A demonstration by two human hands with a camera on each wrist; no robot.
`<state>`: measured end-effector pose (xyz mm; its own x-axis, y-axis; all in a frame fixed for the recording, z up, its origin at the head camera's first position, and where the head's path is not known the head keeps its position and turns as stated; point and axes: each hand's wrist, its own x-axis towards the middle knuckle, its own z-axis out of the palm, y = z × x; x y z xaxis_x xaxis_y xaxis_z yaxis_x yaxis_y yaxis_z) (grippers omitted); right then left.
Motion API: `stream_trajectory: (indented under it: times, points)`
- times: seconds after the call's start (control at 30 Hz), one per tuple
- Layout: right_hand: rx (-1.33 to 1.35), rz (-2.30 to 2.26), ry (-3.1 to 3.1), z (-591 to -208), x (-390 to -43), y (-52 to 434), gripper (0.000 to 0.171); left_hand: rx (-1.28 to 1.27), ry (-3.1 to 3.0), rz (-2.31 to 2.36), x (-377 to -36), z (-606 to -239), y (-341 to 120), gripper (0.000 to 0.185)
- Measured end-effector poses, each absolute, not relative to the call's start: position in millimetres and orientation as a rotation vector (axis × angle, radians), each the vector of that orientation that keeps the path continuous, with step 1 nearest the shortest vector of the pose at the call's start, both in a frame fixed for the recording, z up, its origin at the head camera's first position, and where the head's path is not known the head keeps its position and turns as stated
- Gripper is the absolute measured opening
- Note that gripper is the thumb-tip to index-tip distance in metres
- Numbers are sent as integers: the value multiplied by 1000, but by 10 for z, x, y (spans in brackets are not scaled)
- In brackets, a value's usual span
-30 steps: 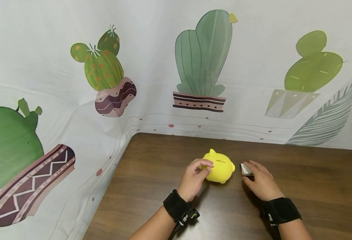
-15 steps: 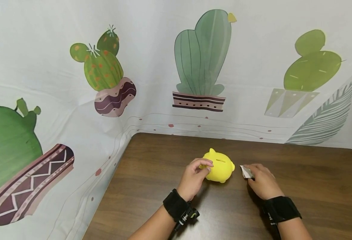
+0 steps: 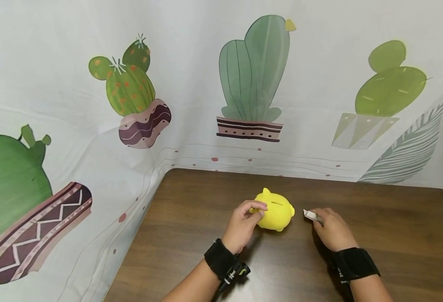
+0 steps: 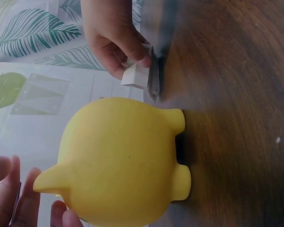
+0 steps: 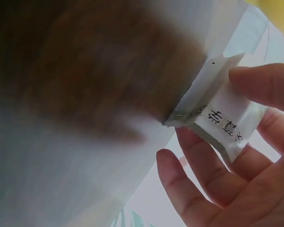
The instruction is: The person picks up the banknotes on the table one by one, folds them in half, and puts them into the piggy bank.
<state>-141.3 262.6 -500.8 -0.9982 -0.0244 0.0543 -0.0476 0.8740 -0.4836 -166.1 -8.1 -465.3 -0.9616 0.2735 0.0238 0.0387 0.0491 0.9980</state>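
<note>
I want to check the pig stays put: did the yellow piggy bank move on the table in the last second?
No. The piggy bank keeps the same distance from the table's back edge in the head view, with the left hand still holding it.

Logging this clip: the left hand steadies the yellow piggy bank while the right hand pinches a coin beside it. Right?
Not quite. The right hand pinches a folded paper, not a coin; the right wrist view shows printed characters on it. The left hand does steady the piggy bank.

Upside-down Chinese characters, unreadable, on folded paper slip
</note>
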Motion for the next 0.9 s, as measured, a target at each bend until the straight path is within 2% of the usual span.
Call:
stream_trajectory:
  times: [0.17,0.9]
  points:
    - [36,770,-2967,-4987,-1409,2646,25,291,2135,2024,-1657,-4663,-85,17]
    - [-28,856,-2801,-4779,-1380,2577,33,256,2110,2064,-1657,-4590,-103,18]
